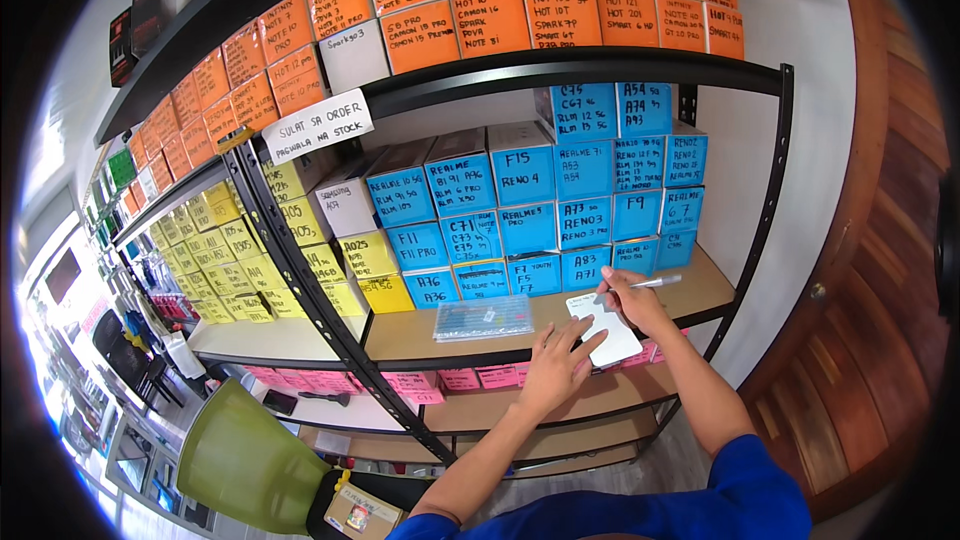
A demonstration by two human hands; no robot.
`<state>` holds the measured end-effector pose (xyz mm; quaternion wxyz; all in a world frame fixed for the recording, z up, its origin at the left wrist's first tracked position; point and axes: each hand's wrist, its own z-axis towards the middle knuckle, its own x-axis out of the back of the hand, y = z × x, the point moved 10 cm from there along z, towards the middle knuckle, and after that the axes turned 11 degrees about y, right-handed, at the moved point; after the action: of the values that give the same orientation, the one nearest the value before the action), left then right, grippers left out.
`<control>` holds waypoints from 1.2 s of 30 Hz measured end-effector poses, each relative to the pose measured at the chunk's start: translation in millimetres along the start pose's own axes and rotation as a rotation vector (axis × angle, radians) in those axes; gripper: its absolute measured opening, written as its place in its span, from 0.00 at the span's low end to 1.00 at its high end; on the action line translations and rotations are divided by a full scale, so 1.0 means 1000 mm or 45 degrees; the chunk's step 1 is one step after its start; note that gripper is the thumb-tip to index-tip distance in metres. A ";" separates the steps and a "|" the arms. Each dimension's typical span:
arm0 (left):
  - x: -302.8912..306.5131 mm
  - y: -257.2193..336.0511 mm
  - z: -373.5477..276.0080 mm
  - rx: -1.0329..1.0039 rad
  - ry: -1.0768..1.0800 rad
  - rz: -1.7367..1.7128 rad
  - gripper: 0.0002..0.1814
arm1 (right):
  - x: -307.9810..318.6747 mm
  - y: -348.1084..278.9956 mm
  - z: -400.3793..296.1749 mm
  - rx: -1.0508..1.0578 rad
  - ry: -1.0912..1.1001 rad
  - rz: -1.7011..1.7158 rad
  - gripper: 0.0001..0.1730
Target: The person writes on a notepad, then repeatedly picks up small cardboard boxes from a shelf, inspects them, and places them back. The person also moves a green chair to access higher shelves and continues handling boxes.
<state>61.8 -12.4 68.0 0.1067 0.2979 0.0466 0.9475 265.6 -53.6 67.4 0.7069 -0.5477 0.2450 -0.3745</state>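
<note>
A white sheet of note paper lies at the front edge of a brown shelf, with a little handwriting near its top. Spread over its left side, my left hand rests with the fingers apart. My right hand is at the paper's upper right, closed around a pen whose light barrel points out to the right. Left of the paper, on the same shelf, lies a stack of clear plastic packets. Behind it stand boxes with blue labels, marked by hand.
Orange-labelled boxes fill the upper shelf; yellow-labelled ones stand left of a black metal upright. Pink-labelled boxes sit below. A green chair stands at lower left, near a cardboard box. A wooden door is at right.
</note>
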 end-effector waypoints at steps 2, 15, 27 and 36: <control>-0.004 -0.006 -0.001 0.015 0.021 -0.030 0.28 | 0.001 0.002 0.001 -0.043 -0.009 -0.024 0.24; -0.006 -0.016 0.003 0.097 0.032 -0.154 0.24 | -0.028 -0.027 0.022 0.133 -0.068 -0.311 0.23; -0.004 -0.013 0.006 0.114 0.117 -0.111 0.31 | -0.043 -0.008 0.018 0.103 -0.104 -0.387 0.23; -0.005 -0.013 0.006 0.132 0.134 -0.111 0.32 | -0.046 -0.004 0.019 0.065 -0.150 -0.529 0.24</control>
<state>71.6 -0.6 67.6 0.1299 0.2504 0.1141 0.9526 251.7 -6.0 74.0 0.6414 -0.5892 0.0758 -0.4856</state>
